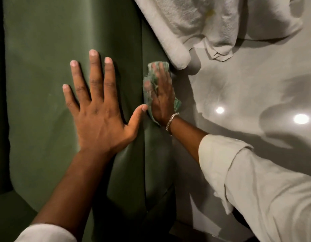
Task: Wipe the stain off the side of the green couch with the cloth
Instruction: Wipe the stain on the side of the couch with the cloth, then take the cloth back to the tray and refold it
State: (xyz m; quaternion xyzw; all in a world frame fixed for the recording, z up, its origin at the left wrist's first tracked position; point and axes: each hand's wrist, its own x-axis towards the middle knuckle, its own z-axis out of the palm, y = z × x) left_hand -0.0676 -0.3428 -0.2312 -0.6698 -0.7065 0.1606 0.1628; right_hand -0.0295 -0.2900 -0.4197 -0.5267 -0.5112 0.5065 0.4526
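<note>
The green couch (46,49) fills the left half of the view, its top facing me and its side dropping away at the right edge. My left hand (98,110) lies flat on the top, fingers spread, holding nothing. My right hand (162,100) presses a green and white checked cloth (151,75) flat against the couch's side, just right of my left thumb. The hand is blurred. The cloth and the hand cover that patch, so no stain shows.
A white towel or blanket (203,23) hangs over the couch's far end at top right. A glossy grey floor (247,84) with two light reflections lies to the right of the couch. Both of my sleeves are pale.
</note>
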